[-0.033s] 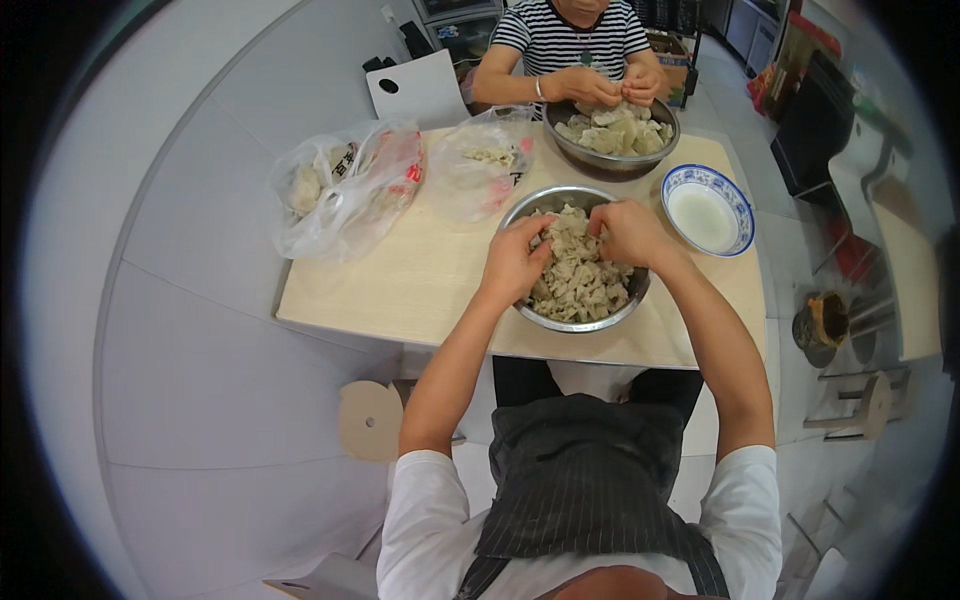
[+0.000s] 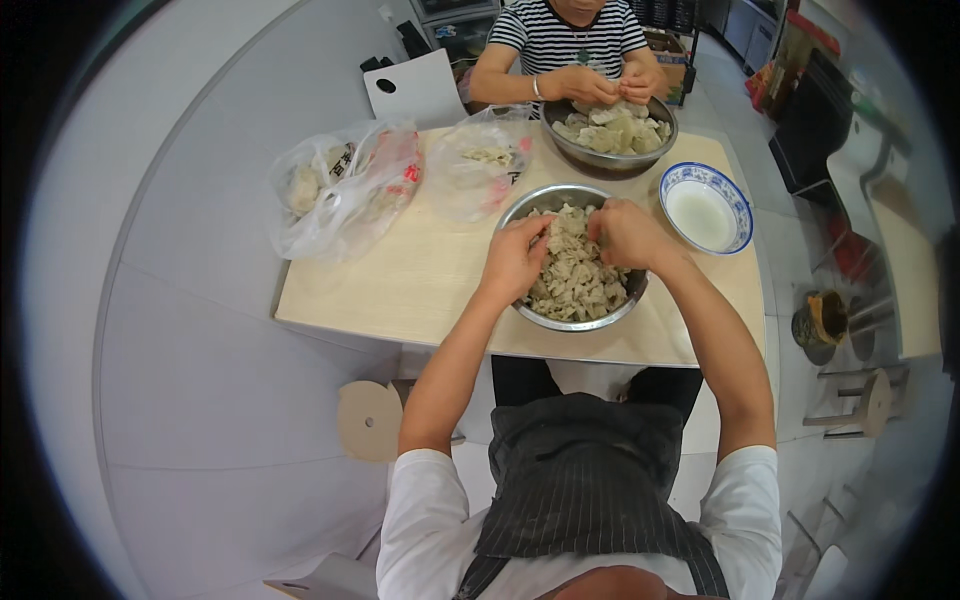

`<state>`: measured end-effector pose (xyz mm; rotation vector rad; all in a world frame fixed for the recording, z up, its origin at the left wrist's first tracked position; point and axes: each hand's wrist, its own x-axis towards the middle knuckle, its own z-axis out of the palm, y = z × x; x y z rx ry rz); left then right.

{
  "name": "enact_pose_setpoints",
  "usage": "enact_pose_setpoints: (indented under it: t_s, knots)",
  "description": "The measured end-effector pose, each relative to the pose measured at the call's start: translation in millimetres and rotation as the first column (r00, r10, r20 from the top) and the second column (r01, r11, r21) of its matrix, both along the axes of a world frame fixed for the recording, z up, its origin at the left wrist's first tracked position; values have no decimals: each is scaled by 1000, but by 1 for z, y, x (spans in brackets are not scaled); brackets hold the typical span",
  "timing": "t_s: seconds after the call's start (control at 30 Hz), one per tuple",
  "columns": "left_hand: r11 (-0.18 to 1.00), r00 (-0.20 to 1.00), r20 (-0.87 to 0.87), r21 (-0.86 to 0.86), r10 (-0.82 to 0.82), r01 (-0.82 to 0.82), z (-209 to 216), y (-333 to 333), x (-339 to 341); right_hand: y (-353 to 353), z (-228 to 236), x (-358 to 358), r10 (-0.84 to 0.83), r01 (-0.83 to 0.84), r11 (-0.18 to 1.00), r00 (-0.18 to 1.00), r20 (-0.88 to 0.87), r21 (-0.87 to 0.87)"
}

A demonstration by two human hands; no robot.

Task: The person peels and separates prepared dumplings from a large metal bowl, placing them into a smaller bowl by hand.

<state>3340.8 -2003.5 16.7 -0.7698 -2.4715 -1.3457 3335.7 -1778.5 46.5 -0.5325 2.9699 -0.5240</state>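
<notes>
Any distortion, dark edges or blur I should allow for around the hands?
Head view: black corners, fisheye bowing along the table's right edge; head view, centre: light fairly even, left hand and right hand readable, no obvious motion blur.

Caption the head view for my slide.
Left hand and right hand in a metal bowl of pale pieces, a co-worker opposite at another bowl.
</notes>
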Motion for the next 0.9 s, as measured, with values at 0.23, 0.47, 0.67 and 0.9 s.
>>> enact_pose_setpoints:
  t_s: [0.23,0.47,0.67,0.9]
  knots:
    - [999,989,142,-16,30,-28,3,1,-1,0,4,13,-24,-64,913,978,-209,-403]
    - [997,991,111,37,-71,67,29,20,4,-15,-8,14,91,68,567,985,144,-821]
    - [994,982,161,-15,-100,104,46,17,5,-17,-10,16,238,213,259,931,276,-942]
    - [999,991,121,-24,49,-46,41,1,-28,-5,-4,18,115,207,308,961,252,-929]
